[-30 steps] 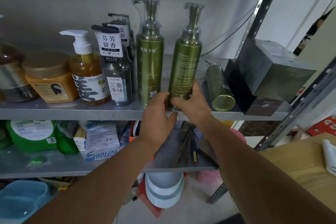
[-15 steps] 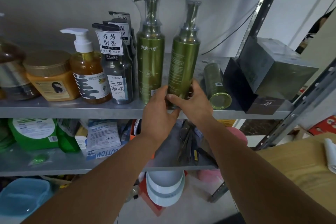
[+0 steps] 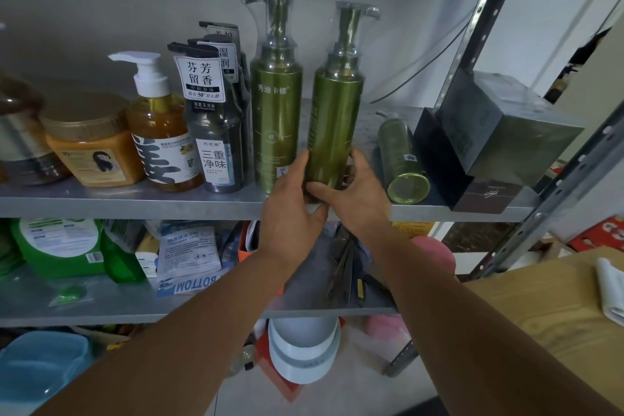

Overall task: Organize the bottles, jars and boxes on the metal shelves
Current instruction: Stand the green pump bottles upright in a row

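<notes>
A tall green pump bottle [image 3: 334,118] stands slightly tilted near the front edge of the upper metal shelf [image 3: 135,204]. My left hand [image 3: 292,209] and my right hand [image 3: 358,199] both grip its base, fingers curled round it. A second green pump bottle [image 3: 275,104] stands upright just to its left. A smaller green bottle [image 3: 401,158] lies on its side to the right. Further left stand dark grey bottles [image 3: 216,135], an amber pump bottle [image 3: 162,131] and an orange jar [image 3: 91,145].
Dark boxes [image 3: 499,131] are stacked at the shelf's right end by the upright post [image 3: 472,33]. The lower shelf [image 3: 101,304] holds green packs, paper packets and tools. A wooden surface [image 3: 540,321] lies at right; a blue tub [image 3: 37,378] sits lower left.
The held green bottle has been raised a little and shifted closer to the other green bottle; both hands have kept their grip on its base.
</notes>
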